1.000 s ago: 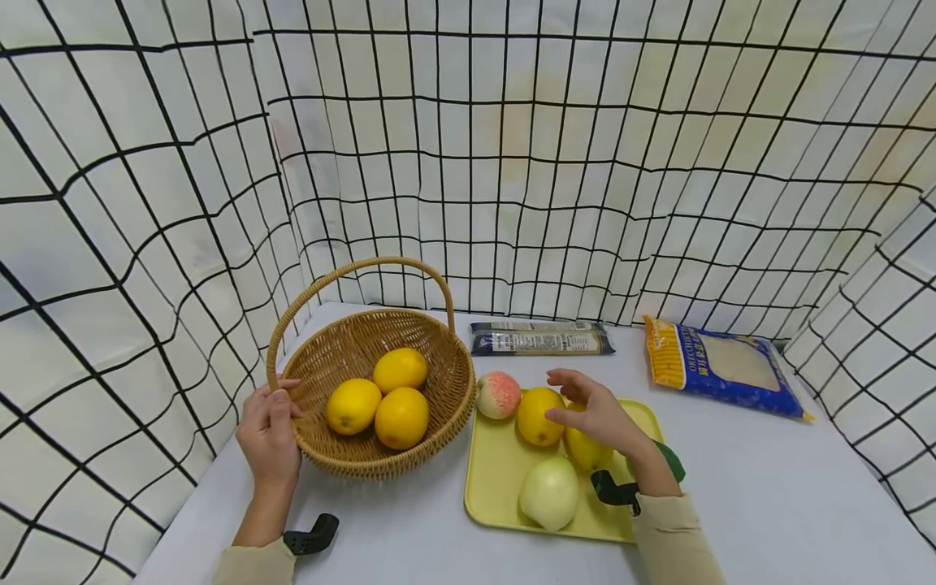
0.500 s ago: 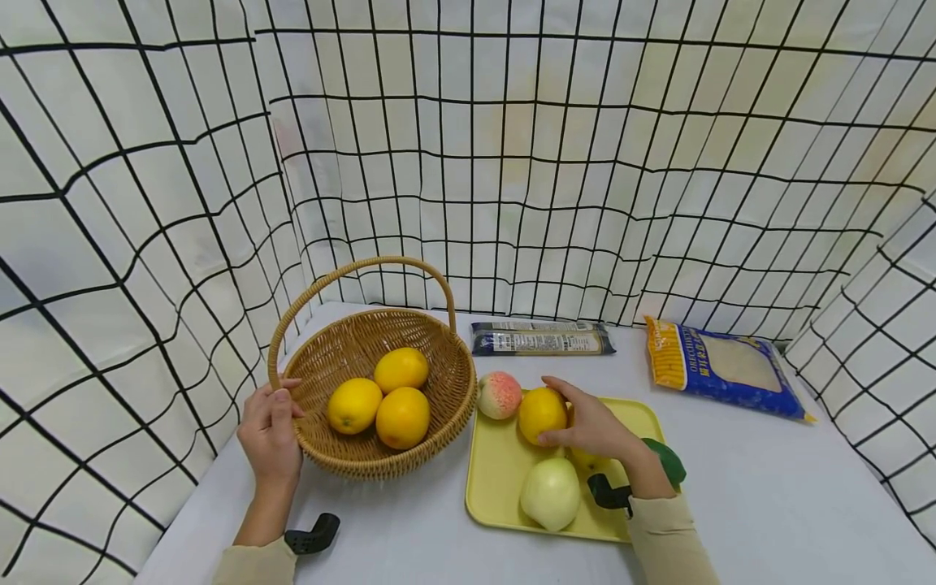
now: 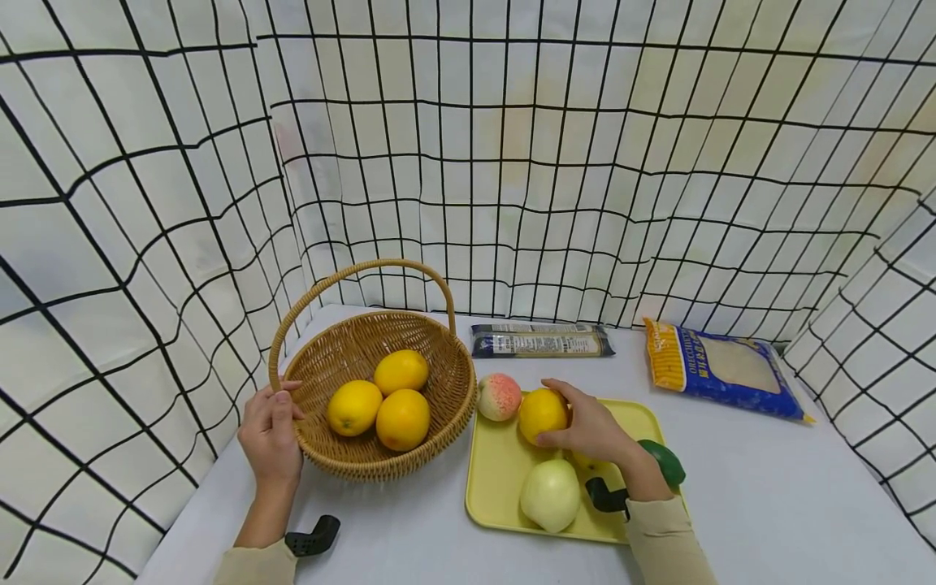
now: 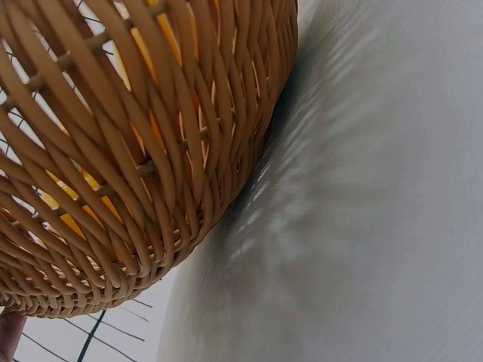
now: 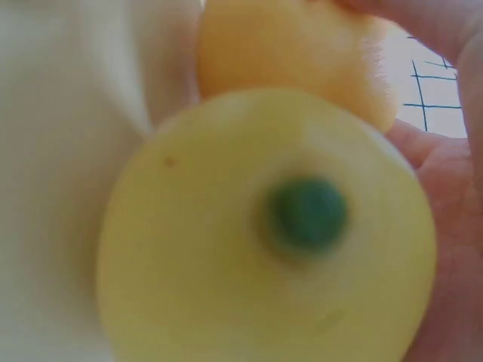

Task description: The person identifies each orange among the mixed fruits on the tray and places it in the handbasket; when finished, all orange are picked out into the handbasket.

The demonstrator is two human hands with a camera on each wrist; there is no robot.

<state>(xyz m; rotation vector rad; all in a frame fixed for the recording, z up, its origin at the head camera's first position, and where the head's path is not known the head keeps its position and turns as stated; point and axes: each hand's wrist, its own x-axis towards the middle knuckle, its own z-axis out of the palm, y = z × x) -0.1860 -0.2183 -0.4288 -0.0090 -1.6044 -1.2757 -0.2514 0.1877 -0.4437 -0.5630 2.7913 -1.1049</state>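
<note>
My left hand point(image 3: 270, 431) grips the rim of a wicker basket point(image 3: 395, 467) on the left side, thumb on the inside. Three yellow-orange fruits point(image 3: 404, 419) lie in the basket. Over a yellow tray point(image 3: 493, 496), my right hand point(image 3: 595, 426) holds a round orange point(image 3: 541, 416) between thumb and fingers. In the right wrist view that orange point(image 5: 287, 53) shows behind a yellow fruit with a green nub point(image 5: 226, 249). A pale green pear point(image 3: 550, 496) lies at the tray's front, and a peach point(image 3: 500, 397) at its back left corner. Another yellow fruit point(image 3: 591, 463) is mostly hidden below my right hand.
A dark green fruit point(image 3: 663, 463) lies at the tray's right edge. Behind the tray is a long dark packet point(image 3: 543, 341); a blue and yellow pasta bag point(image 3: 727, 370) lies back right. Black-gridded white cloth walls point(image 3: 468, 162) enclose the table.
My right hand has moved left from above the tray's fruit and its fingers have come around the orange. The left hand and basket have stayed in place.
</note>
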